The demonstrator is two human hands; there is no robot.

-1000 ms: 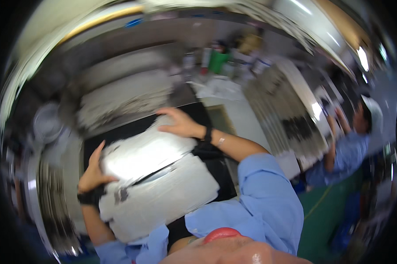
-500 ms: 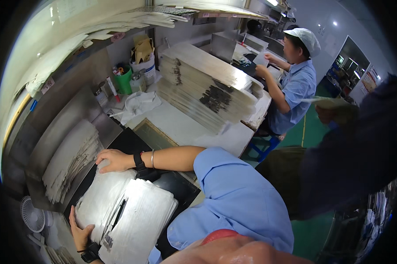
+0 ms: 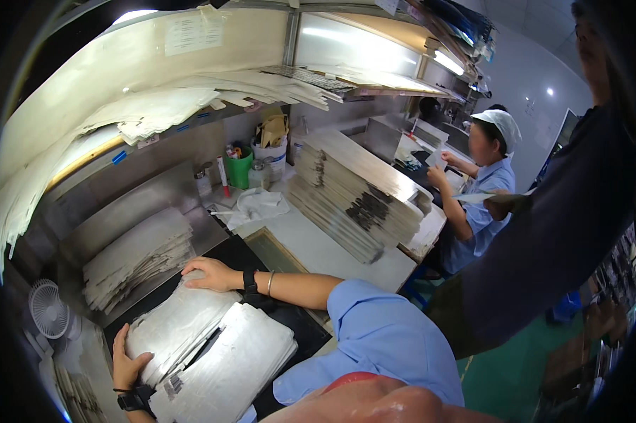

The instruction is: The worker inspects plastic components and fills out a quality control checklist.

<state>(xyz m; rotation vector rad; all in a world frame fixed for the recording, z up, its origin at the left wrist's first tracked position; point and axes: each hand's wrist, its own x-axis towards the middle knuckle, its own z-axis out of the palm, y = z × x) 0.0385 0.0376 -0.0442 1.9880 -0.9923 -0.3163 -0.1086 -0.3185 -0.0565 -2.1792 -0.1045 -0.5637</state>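
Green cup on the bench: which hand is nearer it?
Right. The right hand, on the far end of the farther sheet stack, is in front of the green cup; the left hand, at that stack's left end, is farther off.

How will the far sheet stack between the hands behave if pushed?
The stack of pale sheets may shear rather than slide as one: its edge shows uneven layers. Single sheets look thin, so they'd probably flex. Tipping or rolling seems unlikely, since it lies low and broad on the black surface.
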